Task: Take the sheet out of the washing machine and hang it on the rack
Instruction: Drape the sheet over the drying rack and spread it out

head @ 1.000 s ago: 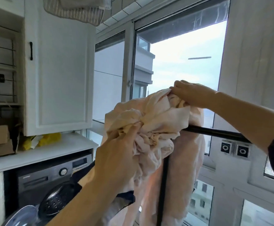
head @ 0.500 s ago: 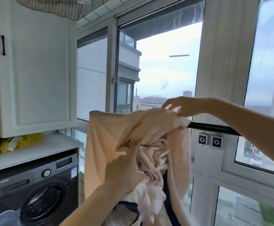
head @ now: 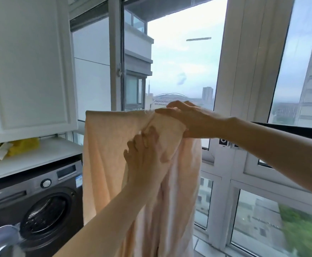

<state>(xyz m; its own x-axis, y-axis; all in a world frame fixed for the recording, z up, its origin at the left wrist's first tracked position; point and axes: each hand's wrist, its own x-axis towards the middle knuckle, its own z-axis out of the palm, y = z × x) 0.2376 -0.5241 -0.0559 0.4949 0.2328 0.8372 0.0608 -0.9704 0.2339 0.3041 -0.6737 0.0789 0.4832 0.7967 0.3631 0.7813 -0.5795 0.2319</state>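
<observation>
Head view: the sheet [head: 112, 156] hangs over the rack bar [head: 290, 129], running left to right. My right hand [head: 184, 119] grips its bunched top on the bar; my left hand [head: 145, 158] clutches folds just below, with spare bar lying to my right.

I see open air left of the sheet [head: 107, 154] toward the cabinet [head: 27, 71], window frame [head: 244, 71] close behind the rack bar [head: 288, 129], washing machine [head: 34, 199] below left

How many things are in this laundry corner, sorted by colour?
Peach: 1, the sheet draped over the rack
Black: 1, the rack bar
Dark grey: 1, the washing machine, door open
White: 2, the cupboard and the shelf
Yellow: 1, a bag on the shelf
Total: 6
</observation>
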